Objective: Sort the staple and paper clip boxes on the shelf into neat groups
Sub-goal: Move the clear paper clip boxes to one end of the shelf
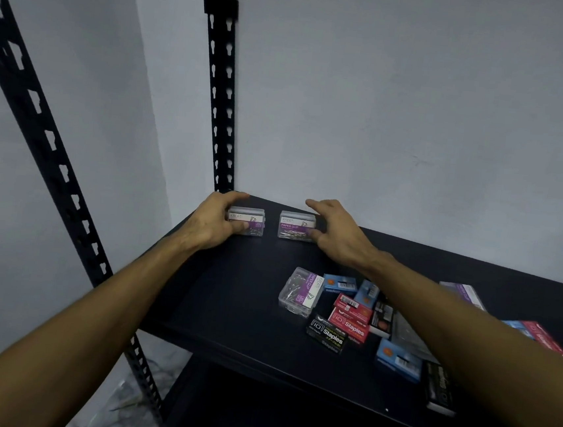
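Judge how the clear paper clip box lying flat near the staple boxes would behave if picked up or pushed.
The clear paper clip box looks like hard plastic, so probably stiff rather than floppy. Loose clips show inside, so they would likely shift and rattle. Lying flat on the black shelf, it should slide, not roll or tip.

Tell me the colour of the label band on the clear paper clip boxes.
Purple, on the clear plastic paper clip box; head view.

Both bare forearms stretch forward, almost parallel. The left hand [214, 222] has its fingers curled over the top of a paper clip box [250, 222], thumb pressed on its front face. The right hand [337, 230] reaches over a second clip box [296, 227], fingers bent above it, thumb touching its front edge.
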Demonstrator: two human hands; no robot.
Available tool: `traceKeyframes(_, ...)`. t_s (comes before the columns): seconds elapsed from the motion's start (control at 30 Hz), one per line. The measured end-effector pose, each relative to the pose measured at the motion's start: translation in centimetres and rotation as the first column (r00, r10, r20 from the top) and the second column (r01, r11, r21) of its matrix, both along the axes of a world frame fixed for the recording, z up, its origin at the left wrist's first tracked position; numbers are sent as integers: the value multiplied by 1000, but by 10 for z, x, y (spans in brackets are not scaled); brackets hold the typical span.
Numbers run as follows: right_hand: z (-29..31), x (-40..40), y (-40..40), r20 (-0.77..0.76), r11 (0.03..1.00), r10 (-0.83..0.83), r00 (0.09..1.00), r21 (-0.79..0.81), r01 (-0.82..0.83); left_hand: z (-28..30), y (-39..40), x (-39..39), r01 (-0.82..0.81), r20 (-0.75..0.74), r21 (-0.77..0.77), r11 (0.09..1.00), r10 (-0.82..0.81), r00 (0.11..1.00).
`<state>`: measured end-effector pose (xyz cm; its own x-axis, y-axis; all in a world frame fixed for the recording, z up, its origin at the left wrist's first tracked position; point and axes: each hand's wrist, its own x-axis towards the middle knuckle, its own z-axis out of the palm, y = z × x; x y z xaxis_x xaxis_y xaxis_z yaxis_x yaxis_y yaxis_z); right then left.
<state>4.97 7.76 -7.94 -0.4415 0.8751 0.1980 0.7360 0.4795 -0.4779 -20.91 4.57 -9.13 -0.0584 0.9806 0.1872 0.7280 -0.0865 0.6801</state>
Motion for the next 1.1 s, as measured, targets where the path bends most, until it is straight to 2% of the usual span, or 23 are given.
traceKeyframes(0.1,11,19,-14,-18,999,-21,1000,36,21,4,-8,1,-75,-75,95,993,82,994)
traceKeyframes(0.2,19,41,-30,-35,999,-39,999,33,40,15,-19,10,-142,-74,206,968,160,984)
traceKeyframes(0.47,32,111,-78,-88,989,-141,986,31,145,39,-47,78,51,49,199,979,-62,997)
traceKeyframes(0.6,33,143,-107,-116,986,-166,979,-1,167,36,-62,123,197,17,133,971,-201,979)
traceKeyframes(0.67,32,154,-122,-107,989,-147,983,-24,145,31,-69,140,234,-78,74,969,-228,970)
traceKeyframes(0.8,19,166,-141,30,992,-71,997,-106,74,20,-75,148,155,-329,-121,981,-187,926)
traceKeyframes(0.9,8,169,-145,152,990,-32,988,-133,53,14,-76,140,72,-439,-225,972,-167,883)
traceKeyframes(1.0,2,169,-147,198,985,-30,980,-163,63,11,-80,137,31,-441,-271,962,-153,884)
traceKeyframes(1.1,1,170,-146,178,984,-33,983,-166,63,10,-82,141,40,-401,-279,959,-154,903)
